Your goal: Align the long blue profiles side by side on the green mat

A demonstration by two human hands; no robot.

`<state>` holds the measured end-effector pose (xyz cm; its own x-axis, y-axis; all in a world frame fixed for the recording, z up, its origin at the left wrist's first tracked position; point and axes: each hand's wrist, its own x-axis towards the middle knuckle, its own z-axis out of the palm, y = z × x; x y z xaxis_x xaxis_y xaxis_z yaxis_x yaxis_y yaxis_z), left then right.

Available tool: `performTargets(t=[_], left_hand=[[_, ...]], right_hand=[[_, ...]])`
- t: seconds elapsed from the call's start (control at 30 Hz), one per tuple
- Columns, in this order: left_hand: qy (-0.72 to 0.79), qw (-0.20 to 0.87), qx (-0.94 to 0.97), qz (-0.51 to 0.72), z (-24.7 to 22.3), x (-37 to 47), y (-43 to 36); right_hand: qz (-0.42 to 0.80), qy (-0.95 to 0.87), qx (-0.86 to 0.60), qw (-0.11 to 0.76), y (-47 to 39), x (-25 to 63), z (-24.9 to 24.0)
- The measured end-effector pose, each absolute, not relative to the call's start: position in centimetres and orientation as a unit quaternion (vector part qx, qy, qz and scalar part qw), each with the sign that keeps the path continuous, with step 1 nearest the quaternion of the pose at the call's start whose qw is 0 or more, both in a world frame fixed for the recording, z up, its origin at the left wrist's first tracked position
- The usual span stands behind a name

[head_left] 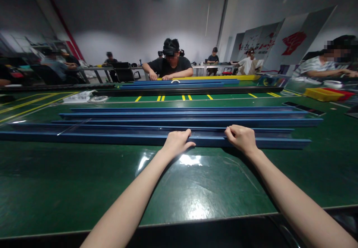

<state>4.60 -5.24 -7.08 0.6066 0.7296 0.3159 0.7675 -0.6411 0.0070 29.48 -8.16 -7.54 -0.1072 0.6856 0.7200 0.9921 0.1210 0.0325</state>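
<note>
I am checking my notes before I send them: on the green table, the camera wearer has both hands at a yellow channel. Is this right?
Not quite: the head view shows the left hand and the right hand at a blue channel, not a yellow one, on the green table.

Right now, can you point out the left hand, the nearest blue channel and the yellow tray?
Left hand (175, 142): head view, back of the hand.
Nearest blue channel (112, 140): head view, its near wall.
Yellow tray (319, 95): head view, its front side.
</note>
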Motion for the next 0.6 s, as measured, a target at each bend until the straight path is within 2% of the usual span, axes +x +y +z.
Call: performTargets(t=[0.6], left_hand=[[-0.414, 0.053, -0.896, -0.150, -6.74, 4.53, -5.21]], right_hand=[[-0.274, -0.679, -0.620, 0.282, -8.11, 29.45, -7.63]])
